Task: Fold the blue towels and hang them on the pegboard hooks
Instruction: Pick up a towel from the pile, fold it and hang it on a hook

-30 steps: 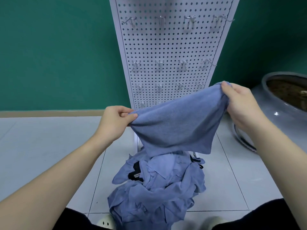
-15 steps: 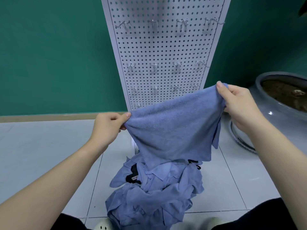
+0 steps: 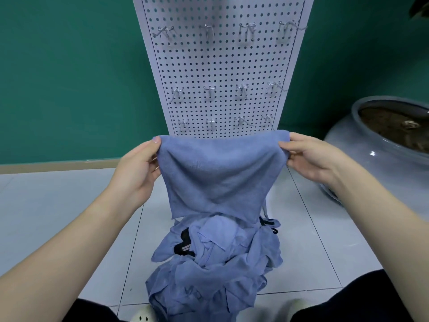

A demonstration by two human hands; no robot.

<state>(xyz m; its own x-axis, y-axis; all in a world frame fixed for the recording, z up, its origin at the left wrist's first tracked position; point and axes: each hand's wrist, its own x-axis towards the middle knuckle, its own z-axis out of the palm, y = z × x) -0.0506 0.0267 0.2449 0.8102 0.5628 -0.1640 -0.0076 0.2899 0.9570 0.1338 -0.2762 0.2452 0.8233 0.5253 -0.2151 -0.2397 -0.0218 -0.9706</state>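
- Here, I hold one blue towel [image 3: 218,173] stretched out in front of me, above the floor [image 3: 58,205] and just before the foot of the white pegboard [image 3: 222,66].
- My left hand [image 3: 137,173] pinches the towel's upper left corner, with the thumb on the near face and the other fingers [image 3: 156,141] curled behind the cloth.
- My right hand [image 3: 311,156] pinches the upper right corner in the same way, fingers clamped on the edge.
- The top edge runs almost level between my hands, and the middle sags into a soft hollow.
- The towel looks thin, limp and light; I judge it has no stiffness and will droop wherever it is not held.
- Its surface looks like matte, slightly fuzzy terry, so I expect it to grip rather than slip.
- I judge the corners and the top hem to be the best places to hold, since they keep the edges straight for a fold.
- Below the hanging towel, a heap of crumpled blue towels [image 3: 216,263] lies on the floor between my knees, and the held towel's lower edge reaches the top of it.
- The pegboard carries rows of bare metal hooks [image 3: 246,31]; no towel hangs on them yet.
- A large grey ceramic pot [image 3: 362,145] stands on the floor to my right.
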